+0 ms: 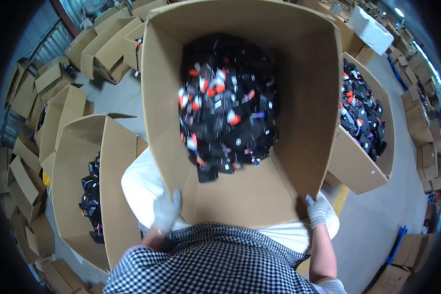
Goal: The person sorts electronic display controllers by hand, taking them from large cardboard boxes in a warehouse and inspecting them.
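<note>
A large open cardboard box (240,193) stands right in front of me, its near edge close to my lap. Inside, toward its far end, lies a heap of small black parts (230,112) with white and orange-red connectors; motion blur hides their exact kind. My left hand (166,211), in a pale glove, grips the box's near left corner with the thumb up along the wall. At the near right corner, my right hand (318,210), gloved too, is closed on the box edge. Fingers on the outer side of the box are partly hidden.
On the left stands another open box (115,196) with black parts (90,196). A box (360,171) at the right holds a similar heap (360,110). Several more cartons line the far left. A white foam block (371,30) rests at the back right, and a yellow line (340,198) marks the floor.
</note>
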